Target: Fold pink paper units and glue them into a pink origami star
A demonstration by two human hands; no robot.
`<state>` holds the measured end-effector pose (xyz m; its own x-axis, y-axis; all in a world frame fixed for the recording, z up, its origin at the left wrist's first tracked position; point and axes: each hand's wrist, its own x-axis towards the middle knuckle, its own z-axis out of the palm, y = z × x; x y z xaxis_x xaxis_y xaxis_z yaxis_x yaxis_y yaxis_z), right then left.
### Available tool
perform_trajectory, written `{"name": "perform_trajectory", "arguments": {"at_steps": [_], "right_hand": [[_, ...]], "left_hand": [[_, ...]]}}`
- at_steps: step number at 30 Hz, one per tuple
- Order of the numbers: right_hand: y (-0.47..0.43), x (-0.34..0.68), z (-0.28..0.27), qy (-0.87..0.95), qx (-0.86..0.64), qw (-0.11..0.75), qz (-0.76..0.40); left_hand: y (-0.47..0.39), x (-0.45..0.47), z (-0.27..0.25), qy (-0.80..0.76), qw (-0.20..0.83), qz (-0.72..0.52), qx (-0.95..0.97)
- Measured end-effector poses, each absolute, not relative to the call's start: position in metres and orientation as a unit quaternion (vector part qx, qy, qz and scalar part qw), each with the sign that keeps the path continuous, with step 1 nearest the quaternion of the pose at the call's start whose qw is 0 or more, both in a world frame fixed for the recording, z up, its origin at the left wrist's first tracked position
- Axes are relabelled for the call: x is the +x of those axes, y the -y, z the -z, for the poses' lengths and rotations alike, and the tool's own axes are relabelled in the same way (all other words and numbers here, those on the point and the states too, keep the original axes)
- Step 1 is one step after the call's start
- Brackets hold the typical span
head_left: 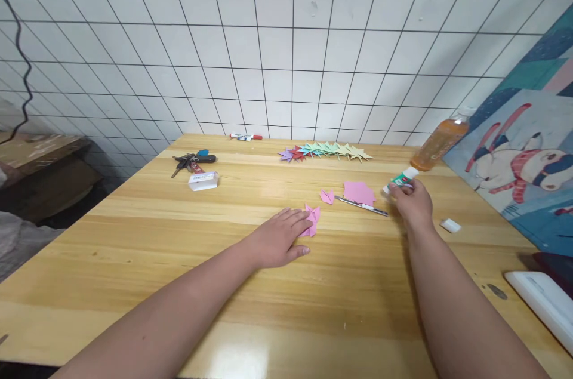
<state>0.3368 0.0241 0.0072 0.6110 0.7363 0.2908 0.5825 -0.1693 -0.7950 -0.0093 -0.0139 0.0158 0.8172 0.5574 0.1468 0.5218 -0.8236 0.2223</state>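
Note:
My left hand [280, 240] lies flat on the table, its fingers stretched over a folded pink paper piece [313, 221] and hiding part of it. Off to the right, my right hand [414, 203] grips a green and white glue stick [401, 179], which is tilted. Between the hands are a smaller folded pink paper [327, 196], a stack of pink paper squares [359, 192] and a slim pen-like tool [362, 205], which lies along the front of the stack. A row of folded paper stars [329, 151] in several colours sits farther back.
An amber bottle [441, 141] stands at the back right by a painted panel [528, 146]. A white cap-like piece [450, 225] and a white device [544, 304] lie at right. Keys [190, 160], a small white box [203, 181] and markers [246, 137] are at left and back.

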Motion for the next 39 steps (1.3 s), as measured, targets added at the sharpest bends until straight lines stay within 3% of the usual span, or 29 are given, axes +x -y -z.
{"name": "perform_trajectory", "arguments": {"at_steps": [4,7,11,16,18,23,27,32,39], "right_hand": [[-0.021,0.338,-0.01,0.428,-0.855,0.288,-0.044],[-0.02,0.333,-0.013,0.428,-0.867,0.248,-0.052],[-0.018,0.329,-0.014,0.424,-0.857,0.289,-0.046],[-0.007,0.304,-0.025,0.444,-0.759,0.468,0.092],[-0.003,0.285,-0.029,0.52,-0.719,0.451,0.093],[-0.002,0.244,-0.026,0.688,-0.658,0.305,0.029],[-0.006,0.227,-0.016,0.71,-0.661,0.241,0.038],[-0.012,0.221,-0.01,0.707,-0.671,0.224,0.03],[-0.015,0.222,-0.009,0.727,-0.624,0.287,-0.033]], "left_hand": [[0.015,-0.008,-0.021,-0.278,0.082,-0.103,0.951],[0.016,-0.008,-0.023,-0.278,0.078,-0.102,0.952],[0.016,-0.009,-0.022,-0.276,0.08,-0.109,0.952],[0.015,-0.009,-0.022,-0.275,0.085,-0.114,0.951],[0.015,-0.009,-0.022,-0.275,0.085,-0.11,0.951],[0.016,-0.009,-0.024,-0.279,0.1,-0.117,0.948],[0.017,-0.007,-0.024,-0.28,0.095,-0.121,0.948],[0.019,-0.005,-0.024,-0.279,0.095,-0.123,0.948],[0.022,-0.001,-0.025,-0.275,0.085,-0.146,0.947]]}}
